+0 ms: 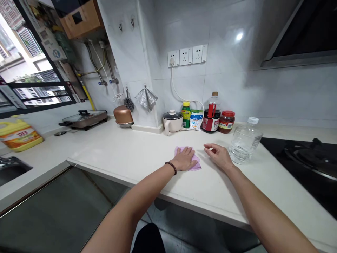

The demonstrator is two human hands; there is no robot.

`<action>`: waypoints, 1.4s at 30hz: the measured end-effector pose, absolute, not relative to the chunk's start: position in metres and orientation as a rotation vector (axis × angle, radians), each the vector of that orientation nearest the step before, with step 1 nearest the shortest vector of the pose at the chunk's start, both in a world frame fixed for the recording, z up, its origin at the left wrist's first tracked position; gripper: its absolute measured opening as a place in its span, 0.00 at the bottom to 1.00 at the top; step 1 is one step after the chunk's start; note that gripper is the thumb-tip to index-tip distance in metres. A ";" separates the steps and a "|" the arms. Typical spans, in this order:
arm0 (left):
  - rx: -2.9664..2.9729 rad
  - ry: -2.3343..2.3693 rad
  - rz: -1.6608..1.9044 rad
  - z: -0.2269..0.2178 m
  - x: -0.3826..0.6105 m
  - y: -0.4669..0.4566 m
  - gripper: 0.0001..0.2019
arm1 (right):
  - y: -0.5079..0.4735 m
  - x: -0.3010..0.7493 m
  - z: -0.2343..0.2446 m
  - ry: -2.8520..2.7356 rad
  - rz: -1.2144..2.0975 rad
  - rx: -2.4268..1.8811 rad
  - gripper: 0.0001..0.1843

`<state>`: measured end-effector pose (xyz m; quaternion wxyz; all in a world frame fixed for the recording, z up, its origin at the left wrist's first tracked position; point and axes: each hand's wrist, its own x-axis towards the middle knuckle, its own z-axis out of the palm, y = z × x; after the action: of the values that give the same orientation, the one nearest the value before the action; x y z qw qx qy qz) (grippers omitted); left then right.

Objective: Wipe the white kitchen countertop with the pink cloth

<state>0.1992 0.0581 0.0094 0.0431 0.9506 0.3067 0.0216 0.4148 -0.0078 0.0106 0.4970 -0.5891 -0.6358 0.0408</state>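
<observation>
Presses purple cloth [195, 167] onto bench [147, 151], just right of lower centre, with left grip [185, 160] spread flat; holds right grip [219, 156] loosely curled, apparently empty, near clear jug [242, 151] at right; seems mid-wipe, next needs steady sliding pressure

Light: bright, pale daylight at the window [39, 75], upper left; view outside washed out in places. Glare: one small round white spot on the wall [229, 88]; soft sheen on the table [118, 151], left part. Shadow: broad, soft-edged, beside the hood [308, 35]; faint along the right forearm [259, 200]. Dim areas: hood, stove [279, 151], floor [173, 233]. Focus: purple cloth [195, 166] fairly clear; finer lettering soft. Distortion: wide-angle; yellow jug [21, 135] stretched, edge lines slanting.
</observation>
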 end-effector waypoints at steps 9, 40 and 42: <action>2.746 1.143 0.325 0.010 0.198 0.064 0.43 | -0.009 0.417 0.012 -1.587 0.105 -1.403 0.20; 2.345 2.021 0.190 0.008 0.035 0.138 0.42 | 0.000 0.431 0.000 -1.666 0.216 -1.473 0.27; 2.322 2.081 0.182 0.008 0.015 0.140 0.41 | 0.002 0.433 -0.002 -1.673 0.156 -1.525 0.26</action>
<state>0.0151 0.1405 0.0075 0.0090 0.7434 0.6663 0.0582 0.4332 0.0023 -0.0019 0.4225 -0.6092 -0.6682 0.0623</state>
